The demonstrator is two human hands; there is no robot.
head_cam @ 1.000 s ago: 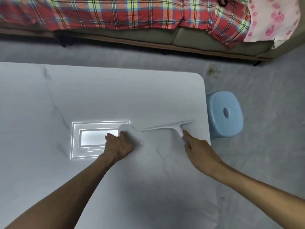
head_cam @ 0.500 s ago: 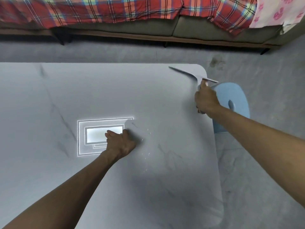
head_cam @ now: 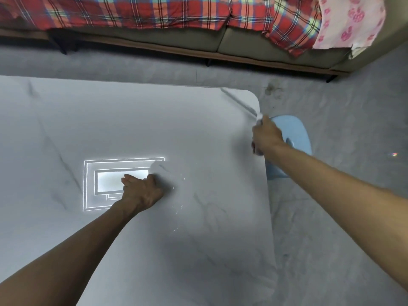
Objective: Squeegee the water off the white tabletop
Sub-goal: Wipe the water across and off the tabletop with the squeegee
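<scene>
A view from above looks down on two bare arms reaching over one white tabletop (head_cam: pixel 132 129) with faint grey veining; its left side and near edge run out of the picture. The right hand (head_cam: pixel 266 138) is wrapped in a fist around the handle of one white squeegee (head_cam: pixel 239 102) at the table's far right corner. The handle is hidden inside the fist, and the blade is blurred, so whether it touches the surface cannot be told; it slants from the hand up toward the rounded corner. The left hand (head_cam: pixel 141 191) rests knuckles-up near the middle of the table, fingers curled and pressed together, covering something pale and crumpled (head_cam: pixel 157 167) that peeks out just beyond the knuckles; what it is cannot be made out. That hand also covers the corner of a bright reflection (head_cam: pixel 103 180) of nested rectangles on the glossy surface. A few small glints of water (head_cam: pixel 180 208) lie just right of the left hand, too faint to count. One light blue stool (head_cam: pixel 295 133) stands on the grey floor beside the table's right edge, partly hidden behind the right hand and forearm. Along the top, one bed or couch carries a red plaid cloth (head_cam: pixel 154 12) and a pink patterned cloth (head_cam: pixel 348 21), both cut off by the frame.
</scene>
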